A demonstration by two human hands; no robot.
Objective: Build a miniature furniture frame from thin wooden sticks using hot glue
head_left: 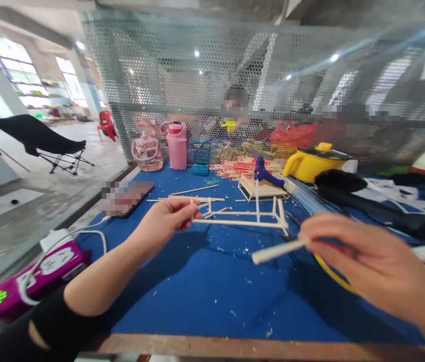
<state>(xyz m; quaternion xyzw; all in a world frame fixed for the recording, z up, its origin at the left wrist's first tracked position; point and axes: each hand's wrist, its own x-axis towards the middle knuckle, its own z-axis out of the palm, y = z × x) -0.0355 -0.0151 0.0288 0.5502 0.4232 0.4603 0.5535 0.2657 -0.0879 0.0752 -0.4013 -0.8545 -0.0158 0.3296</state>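
Between its thumb and fingers, my left hand (172, 215) pinches the near left corner of a small wooden stick frame (240, 222). The frame has long rails with short upright pieces at its ends, and it is held just over the blue table top. My right hand (363, 256), somewhat blurred, grips a short pale wooden stick (276, 250) by one end; the stick points left, nearer to me than the frame and apart from it. Behind the frame, a blue glue gun (267, 173) rests by a wooden stick structure (263, 191), and a translucent glue stick (257, 201) is seen below its tip.
Loose sticks (195, 190) and red-tipped sticks (240, 167) lie farther back. A yellow pot (312, 163), pink bottle (176, 146) and clear jug (147, 153) line the mesh partition. At left are a phone (133, 198) and a purple power strip (52, 269); a person sits beyond the mesh.
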